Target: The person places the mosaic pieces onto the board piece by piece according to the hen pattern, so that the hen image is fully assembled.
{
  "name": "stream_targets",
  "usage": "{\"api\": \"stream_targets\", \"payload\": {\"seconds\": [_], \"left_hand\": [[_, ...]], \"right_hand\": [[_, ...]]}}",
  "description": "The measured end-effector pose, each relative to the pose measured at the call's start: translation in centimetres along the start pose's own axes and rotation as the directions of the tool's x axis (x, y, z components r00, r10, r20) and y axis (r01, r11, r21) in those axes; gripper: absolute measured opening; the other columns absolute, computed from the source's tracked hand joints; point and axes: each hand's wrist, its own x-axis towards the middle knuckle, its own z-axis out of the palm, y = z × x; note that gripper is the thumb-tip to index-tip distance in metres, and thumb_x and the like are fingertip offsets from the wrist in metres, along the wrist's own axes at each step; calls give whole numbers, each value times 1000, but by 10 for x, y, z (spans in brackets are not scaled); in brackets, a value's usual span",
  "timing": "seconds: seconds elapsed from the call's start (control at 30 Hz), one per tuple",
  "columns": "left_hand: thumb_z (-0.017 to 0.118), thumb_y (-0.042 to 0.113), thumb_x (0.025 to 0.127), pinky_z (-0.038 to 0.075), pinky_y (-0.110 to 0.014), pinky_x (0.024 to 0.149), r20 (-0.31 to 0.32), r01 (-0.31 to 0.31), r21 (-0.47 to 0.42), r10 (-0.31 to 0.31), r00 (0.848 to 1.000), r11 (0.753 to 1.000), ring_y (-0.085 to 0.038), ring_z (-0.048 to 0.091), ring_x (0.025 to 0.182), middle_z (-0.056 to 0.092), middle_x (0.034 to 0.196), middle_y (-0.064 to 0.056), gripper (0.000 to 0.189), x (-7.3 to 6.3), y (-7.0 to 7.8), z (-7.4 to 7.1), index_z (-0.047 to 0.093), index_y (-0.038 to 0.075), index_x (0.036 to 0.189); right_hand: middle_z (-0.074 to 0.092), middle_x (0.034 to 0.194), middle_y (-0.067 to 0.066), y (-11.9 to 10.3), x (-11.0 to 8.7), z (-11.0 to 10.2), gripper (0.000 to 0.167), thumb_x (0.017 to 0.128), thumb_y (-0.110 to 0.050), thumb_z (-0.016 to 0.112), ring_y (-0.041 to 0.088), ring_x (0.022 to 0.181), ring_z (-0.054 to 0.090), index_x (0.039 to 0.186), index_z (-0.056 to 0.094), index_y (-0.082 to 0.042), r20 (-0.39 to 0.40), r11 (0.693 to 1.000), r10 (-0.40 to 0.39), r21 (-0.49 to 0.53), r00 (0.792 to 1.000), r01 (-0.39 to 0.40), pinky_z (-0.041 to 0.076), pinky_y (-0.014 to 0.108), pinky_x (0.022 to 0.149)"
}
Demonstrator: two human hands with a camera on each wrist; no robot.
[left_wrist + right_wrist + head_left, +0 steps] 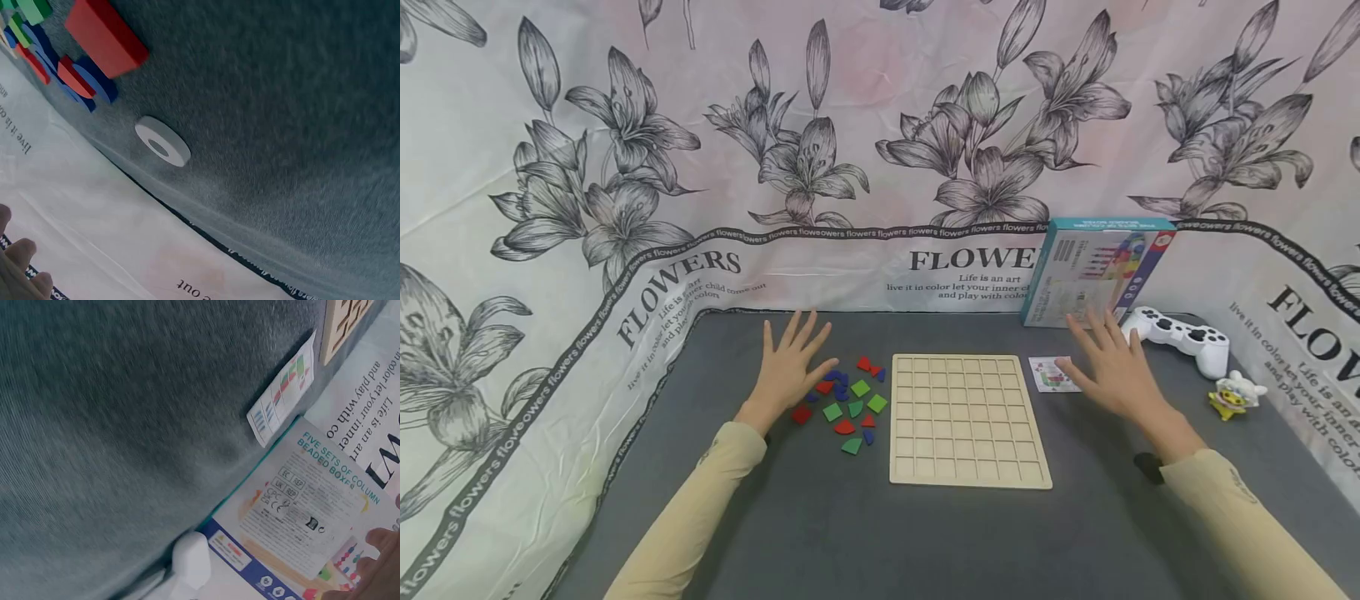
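My left hand (786,367) is held with its fingers spread, just left of a scatter of small flat blocks, nothing in its grasp. Among these are a red block (802,414), green squares (832,412), quarter-round green pieces (852,447) and blue pieces (868,437). Right of them lies a wooden grid board (966,421) with bare square cells. Fingers spread and holding nothing, my right hand (1116,367) is beside a printed pattern card (1047,375). In the left wrist view, a white ring (172,145) lies near the red block (106,37).
A toy box (1090,267) stands against the flower-printed cloth (820,267) at the back. Right of it are a white game controller (1180,332) and a small yellow-and-white figure (1234,396). A dark object (1147,468) shows beside the right wrist.
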Motion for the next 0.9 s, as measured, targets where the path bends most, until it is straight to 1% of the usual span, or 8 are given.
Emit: {"api": "stream_targets", "payload": {"seconds": [0.1,0.23,0.43,0.57,0.63,0.7,0.8,0.9], "left_hand": [[38,59,92,-15,-57,107,15,12,-24,-11,1000,1000,-26,0,143,10,156,-3,67,-5,0,2,20,28,148],[41,55,92,-12,-57,107,19,22,-70,-21,1000,997,-28,8,143,14,155,-5,65,-11,4,5,27,24,147],[44,52,92,-6,-59,108,34,23,-119,-19,999,993,-29,13,142,19,154,-7,62,-18,11,5,31,23,146],[49,50,92,-1,-60,109,38,39,-157,-33,999,987,-31,17,141,25,152,-9,61,-22,15,6,36,20,143],[50,50,91,2,-61,108,42,44,-175,-37,998,984,-31,19,140,27,151,-9,60,-23,17,7,38,20,142],[52,48,91,5,-61,108,40,47,-200,-40,998,979,-33,21,139,30,150,-10,58,-25,19,8,41,20,141],[56,44,90,11,-62,107,29,44,-242,-39,999,969,-34,27,136,37,145,-11,54,-28,23,9,47,19,136],[61,38,88,17,-61,106,22,44,-292,-40,999,955,-35,33,131,44,139,-11,49,-30,28,9,54,17,131]], "right_hand": [[15,151,24,0,-5,4,72,92,-50,47,45,138,9,149,17,-17,14,999,-6,34,1000,5,7,70,101],[18,148,29,0,-12,6,73,92,-48,49,51,133,16,150,15,-17,48,995,-3,101,999,-2,17,71,96],[25,142,33,-5,-24,7,72,94,-45,48,55,124,26,150,12,-18,162,971,52,222,985,-87,25,73,87],[33,134,33,-9,-30,9,72,93,-47,47,52,118,35,149,16,-14,224,958,49,264,973,-109,32,70,84],[40,126,30,-11,-33,11,71,93,-47,49,46,109,45,148,21,-11,241,955,35,277,970,-103,38,64,80],[47,115,24,-12,-36,13,70,92,-45,52,35,94,53,146,27,-9,253,951,13,297,967,-91,44,51,73],[52,98,13,-13,-41,16,65,90,-39,58,18,74,49,141,36,-6,266,940,-34,336,963,-60,41,33,61],[52,87,5,-15,-45,19,62,89,-34,61,11,65,43,139,39,-5,287,926,-78,376,955,-37,37,26,57]]}}
